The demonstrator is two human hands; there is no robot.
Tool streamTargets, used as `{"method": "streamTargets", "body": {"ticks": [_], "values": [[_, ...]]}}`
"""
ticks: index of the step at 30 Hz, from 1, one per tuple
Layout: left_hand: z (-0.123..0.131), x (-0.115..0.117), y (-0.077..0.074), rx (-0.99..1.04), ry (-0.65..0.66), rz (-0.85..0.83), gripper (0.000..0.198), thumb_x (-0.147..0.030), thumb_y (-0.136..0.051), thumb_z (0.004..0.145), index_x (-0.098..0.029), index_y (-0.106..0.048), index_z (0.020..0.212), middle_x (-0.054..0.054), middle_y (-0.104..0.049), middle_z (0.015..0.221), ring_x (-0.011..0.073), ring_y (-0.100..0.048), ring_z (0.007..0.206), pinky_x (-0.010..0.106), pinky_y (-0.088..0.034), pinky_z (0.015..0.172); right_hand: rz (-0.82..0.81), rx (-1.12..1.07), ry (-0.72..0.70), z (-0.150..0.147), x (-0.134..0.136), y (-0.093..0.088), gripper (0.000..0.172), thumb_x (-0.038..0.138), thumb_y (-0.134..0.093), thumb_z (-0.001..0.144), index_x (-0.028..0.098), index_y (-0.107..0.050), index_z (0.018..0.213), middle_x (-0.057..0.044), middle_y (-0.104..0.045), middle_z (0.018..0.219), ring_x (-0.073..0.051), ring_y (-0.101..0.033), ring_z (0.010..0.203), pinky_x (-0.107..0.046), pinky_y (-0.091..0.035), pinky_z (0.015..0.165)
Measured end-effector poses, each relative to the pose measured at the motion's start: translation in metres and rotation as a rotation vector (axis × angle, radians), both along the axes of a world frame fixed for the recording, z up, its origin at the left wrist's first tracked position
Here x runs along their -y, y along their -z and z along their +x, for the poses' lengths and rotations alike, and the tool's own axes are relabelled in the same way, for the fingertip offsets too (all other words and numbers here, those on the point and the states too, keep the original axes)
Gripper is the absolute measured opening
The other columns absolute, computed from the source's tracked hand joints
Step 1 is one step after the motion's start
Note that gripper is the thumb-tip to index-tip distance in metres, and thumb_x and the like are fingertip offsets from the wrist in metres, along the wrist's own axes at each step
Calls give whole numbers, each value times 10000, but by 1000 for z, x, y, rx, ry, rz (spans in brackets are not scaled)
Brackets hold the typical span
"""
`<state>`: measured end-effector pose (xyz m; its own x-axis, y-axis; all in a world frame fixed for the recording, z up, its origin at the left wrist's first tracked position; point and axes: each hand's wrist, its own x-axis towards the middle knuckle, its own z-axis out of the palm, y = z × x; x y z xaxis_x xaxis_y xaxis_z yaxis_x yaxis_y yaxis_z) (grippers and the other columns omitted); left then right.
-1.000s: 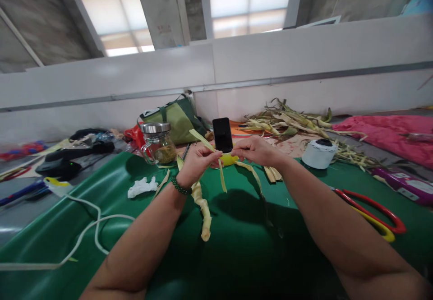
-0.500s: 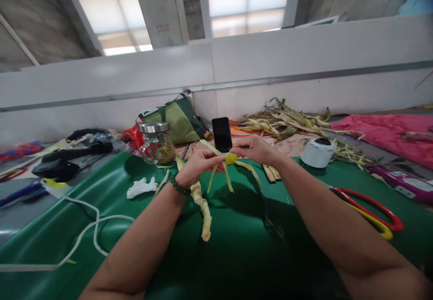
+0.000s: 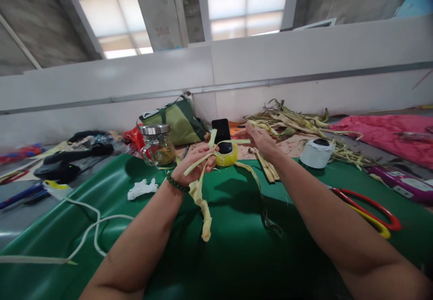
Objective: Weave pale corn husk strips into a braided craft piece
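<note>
Pale, flat plant strips [image 3: 197, 163] that look like husk cross one another in my left hand [image 3: 192, 162], which pinches them near the crossing. One strip reaches right toward my right hand [image 3: 262, 142]. That hand is raised with its fingers stretched out, near the strip's tip, and holds nothing I can see. Below my left hand a thick, twisted pale husk piece [image 3: 205, 221] lies on the green sheet [image 3: 237, 255]. Just behind the strips are a yellow tape roll [image 3: 227, 158] and an upright black phone [image 3: 221, 130]. A thin dry strip [image 3: 253, 173] trails to the right.
Red-and-yellow-handled scissors [image 3: 375, 212] lie at right, near a white spool [image 3: 317, 154]. A pile of dry husks [image 3: 287, 122] is at the back. A glass jar [image 3: 157, 146], a green bag [image 3: 176, 122], crumpled tissue [image 3: 142, 188] and a white cord [image 3: 96, 225] are at left.
My right hand has let go of the strip and moved slightly right, its fingers spreading. My left hand has turned palm upward with the crossed strips, so the tape roll shows more.
</note>
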<state>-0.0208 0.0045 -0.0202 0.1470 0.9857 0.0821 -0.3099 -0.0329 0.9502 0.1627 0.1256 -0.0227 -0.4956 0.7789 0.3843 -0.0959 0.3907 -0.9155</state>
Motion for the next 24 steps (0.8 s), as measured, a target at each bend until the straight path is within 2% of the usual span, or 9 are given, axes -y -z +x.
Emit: {"method": "streamTargets", "body": {"ticks": [3,5,7,10,12,15,21,24], "values": [[1,1,3,51,52,55,250,-288,-749,675,-144,-627,839,-32,-553,485,66,-512,399,132,-396,380,-206,54,-235,-1,6,-1,633,705,-394,815,137,-662,739,-119,-705,759,-181,-672,736,-292,-529,685],[2,1,5,47,49,60,266,-294,-760,668,-138,-630,840,-21,-583,523,72,-546,426,140,-437,412,-225,86,-413,-2,15,-1,609,699,-458,786,129,-669,759,-110,-705,769,-174,-674,722,-299,-537,701],[3,1,5,27,29,46,279,-282,-773,656,-130,-634,845,-10,-616,577,69,-562,444,145,-460,436,-170,89,-487,-4,26,-1,523,641,-612,707,131,-678,798,-74,-697,753,-146,-659,668,-283,-536,678],[5,1,5,-5,4,30,291,-274,-786,638,-125,-637,838,-4,-632,599,61,-554,439,143,-451,424,-38,97,-468,-9,38,-1,390,473,-762,616,147,-685,816,-25,-678,737,-105,-614,597,-239,-516,595],[7,1,4,-20,5,23,276,-272,-785,637,-121,-632,809,-7,-620,567,59,-544,427,139,-439,413,32,104,-451,-12,42,0,315,431,-754,637,146,-672,744,-10,-656,687,-93,-584,560,-223,-494,542],[8,3,3,-22,3,5,247,-272,-774,649,-114,-628,772,-27,-567,488,45,-508,389,121,-401,384,152,105,-425,-12,43,-1,296,426,-702,701,139,-637,674,1,-607,600,-85,-540,521,-212,-458,499],[12,10,1,-11,20,-13,222,-270,-771,637,-115,-640,727,-44,-514,427,25,-445,335,99,-305,319,334,153,-449,-6,40,-6,256,386,-638,761,138,-643,700,-2,-585,591,-92,-518,538,-220,-439,515],[12,9,-1,-29,5,-29,241,-279,-792,615,-117,-649,722,-32,-548,455,34,-478,363,106,-347,345,403,161,-395,-7,38,-4,218,345,-615,774,137,-669,740,-6,-600,623,-99,-532,579,-217,-435,542]]}}
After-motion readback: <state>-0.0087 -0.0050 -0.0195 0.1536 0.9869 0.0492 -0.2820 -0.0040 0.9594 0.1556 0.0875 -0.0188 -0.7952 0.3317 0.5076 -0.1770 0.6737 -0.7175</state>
